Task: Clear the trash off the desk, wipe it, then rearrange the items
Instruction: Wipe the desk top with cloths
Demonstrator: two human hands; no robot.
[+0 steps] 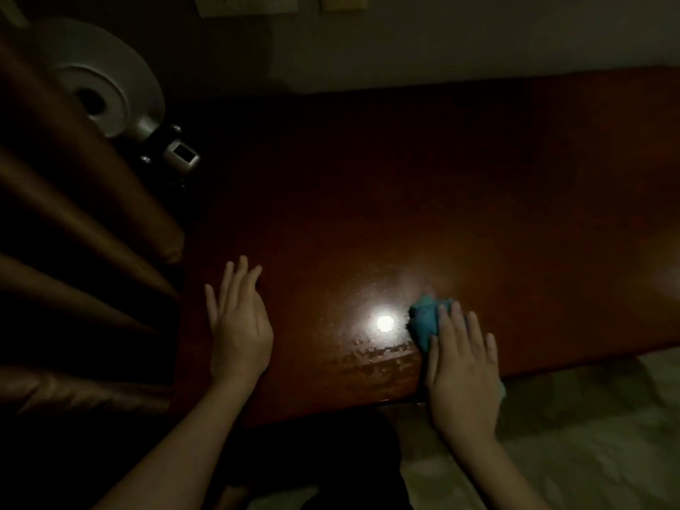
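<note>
Fingers (458,327) flat on blue cloth (425,322)

Dim room. A glossy dark reddish-brown wooden desk (460,178) fills the middle. A round white glare spot (385,323) lies on it between the left hand (241,325) and the right hand (461,366). Well beyond both sets of fingertips is a pale plain wall (478,38) with a white socket plate (244,3). Left of the left fingers (235,281) hangs a brown pleated curtain (73,222). Above that is a white round disc (95,79), maybe a lamp head. Pale marbled floor (570,436) shows down-right of the right fingers (456,325).
</note>
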